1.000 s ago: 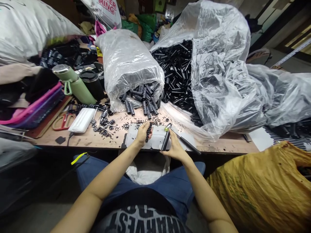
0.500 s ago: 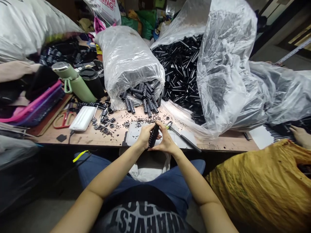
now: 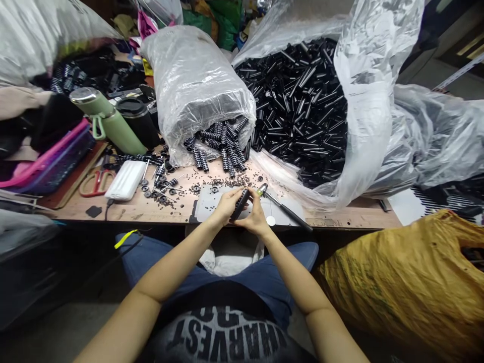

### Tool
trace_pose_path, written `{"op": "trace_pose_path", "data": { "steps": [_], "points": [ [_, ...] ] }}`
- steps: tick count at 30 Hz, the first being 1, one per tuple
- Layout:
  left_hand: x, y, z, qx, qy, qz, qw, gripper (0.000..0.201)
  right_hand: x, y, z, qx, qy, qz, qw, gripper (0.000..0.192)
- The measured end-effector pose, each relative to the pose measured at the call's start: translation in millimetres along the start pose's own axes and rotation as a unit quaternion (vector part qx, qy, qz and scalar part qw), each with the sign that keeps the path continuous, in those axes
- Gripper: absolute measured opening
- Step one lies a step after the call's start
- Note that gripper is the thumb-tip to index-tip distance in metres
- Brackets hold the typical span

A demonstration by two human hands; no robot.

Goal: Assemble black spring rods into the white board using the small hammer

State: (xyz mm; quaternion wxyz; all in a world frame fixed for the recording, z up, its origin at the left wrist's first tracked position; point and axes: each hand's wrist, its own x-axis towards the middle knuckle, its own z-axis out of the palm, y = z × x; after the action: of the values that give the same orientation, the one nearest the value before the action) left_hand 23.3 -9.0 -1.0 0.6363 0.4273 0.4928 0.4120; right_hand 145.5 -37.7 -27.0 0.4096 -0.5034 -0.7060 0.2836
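Note:
Both my hands hold one long black piece (image 3: 239, 204) above the table's front edge. It stands tilted, with a row of small marks along its side; its exact kind cannot be made out. My left hand (image 3: 226, 205) is closed round its left side. Fingers and thumb of my right hand (image 3: 257, 216) grip it from the right, covering part of it. A hammer (image 3: 285, 207) with a black handle lies just right of my right hand, on a pale board (image 3: 206, 204). Tiny dark beads or rings (image 3: 230, 181) are scattered beyond my fingers.
Behind my hands, a plastic bag (image 3: 200, 75) spills black ribbed rods (image 3: 227, 146). An open bag (image 3: 363, 136) of black tubes (image 3: 302, 111) stands right of it. Leftward are a white power bank (image 3: 127, 180), scissors (image 3: 97, 182) and a green flask (image 3: 113, 123). A yellow sack (image 3: 401, 272) is at right.
The plastic of the right bag has shifted right, baring more black tubes. A co-worker's hand at the right edge is gone from view. The held black piece leans further right.

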Motion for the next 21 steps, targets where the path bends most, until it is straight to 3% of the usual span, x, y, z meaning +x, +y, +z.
{"op": "trace_pose_path", "data": {
  "steps": [2,4,7,9,12,14,17,19,21],
  "points": [
    [0.6,-14.6,-1.7,0.172,0.014,0.143,0.975,0.04,-0.3,7.8,6.7,-0.057,0.03,0.015,0.998,0.099],
    [3.3,-30.1,-5.2,0.332,0.018,0.241,0.912,0.045,-1.6,16.4,6.0,-0.111,0.029,0.011,0.993,0.089],
    [10.1,-46.5,-16.2,0.475,-0.021,0.296,0.828,0.042,-7.6,31.5,-21.4,-0.228,0.02,0.033,0.973,0.077],
    [13.8,-49.8,-25.6,0.534,-0.045,0.321,0.781,0.039,-12.8,40.1,-53.8,-0.341,0.05,0.103,0.933,0.057],
    [14.3,-46.6,-35.8,0.6,-0.033,0.342,0.723,0.039,-20.3,40.3,-95.0,-0.437,0.028,0.188,0.879,0.031],
    [12.0,-42.7,-38.2,0.627,-0.024,0.344,0.699,0.041,-26.2,29.3,-103.4,-0.407,-0.002,0.207,0.89,0.033],
    [7.9,-38.6,-37.5,0.644,-0.022,0.344,0.683,0.043,-37.4,7.0,-89.1,-0.317,0.003,0.192,0.929,0.039],
    [6.0,-38.2,-35.4,0.647,-0.02,0.342,0.681,0.043,-43.6,-3.4,-74.0,-0.314,-0.019,0.191,0.93,0.041],
    [4.2,-40.3,-30.6,0.65,-0.013,0.335,0.682,0.044,-46.0,-10.4,-64.2,-0.341,-0.063,0.215,0.913,0.038]
  ]
}}
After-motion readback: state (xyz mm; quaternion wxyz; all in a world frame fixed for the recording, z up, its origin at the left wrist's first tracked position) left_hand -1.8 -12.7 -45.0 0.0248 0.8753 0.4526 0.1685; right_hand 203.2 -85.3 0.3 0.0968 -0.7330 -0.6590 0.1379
